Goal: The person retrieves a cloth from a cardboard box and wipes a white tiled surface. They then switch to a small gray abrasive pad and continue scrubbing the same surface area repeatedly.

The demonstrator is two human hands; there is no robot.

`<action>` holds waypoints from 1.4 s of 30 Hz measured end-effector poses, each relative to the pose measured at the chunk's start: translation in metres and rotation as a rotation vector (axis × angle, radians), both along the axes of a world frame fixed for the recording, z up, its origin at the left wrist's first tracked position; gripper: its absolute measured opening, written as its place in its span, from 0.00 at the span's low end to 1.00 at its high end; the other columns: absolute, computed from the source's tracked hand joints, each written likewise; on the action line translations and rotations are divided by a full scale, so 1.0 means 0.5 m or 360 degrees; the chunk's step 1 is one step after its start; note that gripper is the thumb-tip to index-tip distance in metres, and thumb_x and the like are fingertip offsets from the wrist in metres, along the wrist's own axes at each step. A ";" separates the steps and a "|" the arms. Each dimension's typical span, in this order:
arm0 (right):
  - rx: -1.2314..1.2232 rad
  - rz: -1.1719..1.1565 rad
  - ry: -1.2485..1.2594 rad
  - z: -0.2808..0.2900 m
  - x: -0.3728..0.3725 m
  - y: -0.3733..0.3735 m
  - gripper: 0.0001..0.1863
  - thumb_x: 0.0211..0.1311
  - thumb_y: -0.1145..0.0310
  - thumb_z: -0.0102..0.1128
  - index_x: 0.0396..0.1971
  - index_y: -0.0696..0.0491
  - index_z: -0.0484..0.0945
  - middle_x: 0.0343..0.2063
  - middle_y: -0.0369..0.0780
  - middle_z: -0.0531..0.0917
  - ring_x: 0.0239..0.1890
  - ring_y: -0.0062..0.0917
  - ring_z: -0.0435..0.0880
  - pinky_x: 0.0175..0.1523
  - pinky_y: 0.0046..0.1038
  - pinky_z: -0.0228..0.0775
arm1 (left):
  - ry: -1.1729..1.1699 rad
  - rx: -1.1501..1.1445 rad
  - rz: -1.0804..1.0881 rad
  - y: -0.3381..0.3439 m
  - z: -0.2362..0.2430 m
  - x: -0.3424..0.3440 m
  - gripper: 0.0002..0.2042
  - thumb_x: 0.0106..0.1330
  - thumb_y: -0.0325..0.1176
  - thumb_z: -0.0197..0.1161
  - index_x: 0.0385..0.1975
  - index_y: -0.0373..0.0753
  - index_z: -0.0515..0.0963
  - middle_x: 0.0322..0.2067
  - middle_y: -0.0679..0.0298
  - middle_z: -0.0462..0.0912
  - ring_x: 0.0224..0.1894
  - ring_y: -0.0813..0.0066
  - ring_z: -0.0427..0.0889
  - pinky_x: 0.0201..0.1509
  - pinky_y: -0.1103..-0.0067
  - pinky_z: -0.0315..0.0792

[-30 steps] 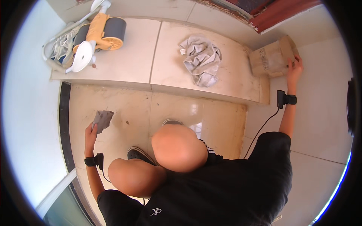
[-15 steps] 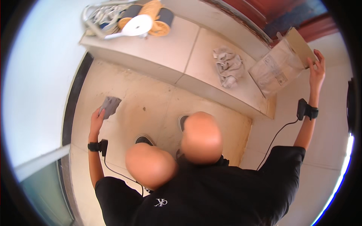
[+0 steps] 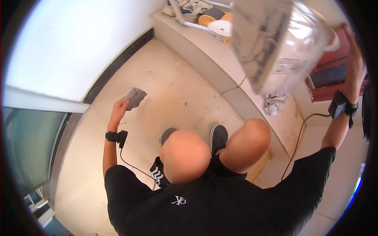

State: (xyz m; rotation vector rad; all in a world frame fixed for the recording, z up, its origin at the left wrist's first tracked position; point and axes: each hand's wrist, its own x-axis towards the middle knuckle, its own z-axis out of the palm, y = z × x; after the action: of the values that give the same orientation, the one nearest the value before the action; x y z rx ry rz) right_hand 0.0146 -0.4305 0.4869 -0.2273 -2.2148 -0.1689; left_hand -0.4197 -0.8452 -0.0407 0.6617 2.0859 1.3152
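My left hand [image 3: 119,110] pinches a folded grey cloth [image 3: 135,99] above the floor, well out to the left. On the other side, my right hand [image 3: 355,63] grips the far right edge of a large box [image 3: 303,51] with shiny, clear-looking sides and a printed label. The box is lifted off the ledge, tilted, and blurred by motion; the fingers on it are smeared and partly hidden. Below the box, a second crumpled grey cloth [image 3: 274,104] lies on the ledge, partly covered by it.
A tiled ledge [image 3: 193,55] runs from back left to the right. On it are shoes [image 3: 197,8], a white round-headed object [image 3: 220,29] and yellow-and-black rollers [image 3: 212,16]. A white wall with black skirting [image 3: 120,63] borders the left. My knees stick up in the middle.
My right hand has raised the box from the ledge, bringing it up and toward the middle. The left hand still holds its cloth. The whole view has turned.
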 end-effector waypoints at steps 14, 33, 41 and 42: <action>-0.0915 0.1464 -0.0649 -0.652 -0.890 0.082 0.02 0.58 0.78 0.63 0.28 0.61 0.79 0.46 0.38 0.84 0.43 0.30 0.83 0.46 0.30 0.74 | 0.0017 0.0035 0.0694 0.018 0.045 -0.112 0.17 0.73 0.40 0.58 0.49 0.31 0.80 0.31 0.70 0.81 0.36 0.84 0.74 0.41 0.82 0.70; -0.1422 0.0411 -0.0884 -0.938 -0.602 0.569 0.04 0.60 0.77 0.64 0.29 0.60 0.77 0.50 0.43 0.78 0.40 0.26 0.81 0.42 0.25 0.73 | 0.0047 0.0491 0.1364 0.622 -0.077 -0.167 0.14 0.76 0.38 0.52 0.45 0.33 0.78 0.27 0.70 0.77 0.28 0.84 0.69 0.31 0.82 0.66; -0.0610 -0.0087 -0.0351 -0.915 -0.505 0.688 0.18 0.61 0.76 0.61 0.52 0.54 0.77 0.53 0.43 0.78 0.51 0.33 0.80 0.53 0.35 0.72 | -0.0094 0.0598 0.1570 0.663 -0.133 -0.169 0.15 0.76 0.38 0.52 0.47 0.31 0.77 0.35 0.67 0.80 0.36 0.81 0.73 0.43 0.80 0.69; -0.0422 -0.0345 -0.0349 -0.884 -0.463 0.728 0.18 0.62 0.74 0.61 0.52 0.54 0.77 0.54 0.44 0.78 0.53 0.35 0.79 0.56 0.37 0.72 | -0.0048 0.0576 0.1597 0.659 -0.144 -0.172 0.15 0.76 0.38 0.53 0.46 0.31 0.78 0.32 0.68 0.79 0.34 0.81 0.72 0.39 0.80 0.68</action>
State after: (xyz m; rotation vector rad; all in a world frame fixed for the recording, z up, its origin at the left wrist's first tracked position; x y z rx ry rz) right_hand -0.2171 -0.0663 0.0449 -0.6222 -2.4251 -0.0172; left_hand -0.5055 -0.5156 -0.1129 -0.3732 2.2327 2.2293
